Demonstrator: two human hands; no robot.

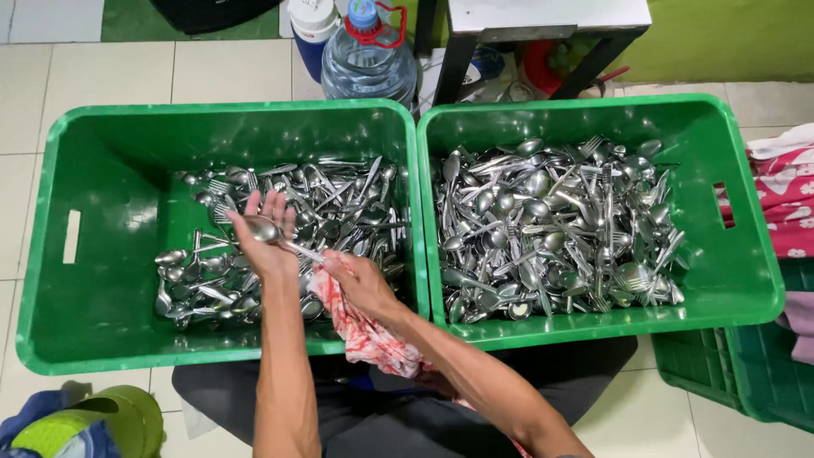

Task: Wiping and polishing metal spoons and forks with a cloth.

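Left hand (264, 237) fingers grip a shiny steel spoon (270, 231); right hand (360, 280) fingers clutch crumpled red-patterned cloth (365, 335).

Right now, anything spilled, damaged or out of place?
Nothing stands out. The left hand holds a spoon, the right hand a red-and-white cloth; cutlery stays inside both green crates.

- The spoon (270, 231) is polished metal, bright and mirror-smooth.
- The cutlery heaps (555, 225) are the same shiny steel.
- The rag (365, 332) is soft, matt red-and-white cloth.
- Both crates (102, 254) are glossy green plastic, smooth-walled.
- The water bottle (369, 64) is clear plastic.
- The floor (110, 72) is pale glazed tile.
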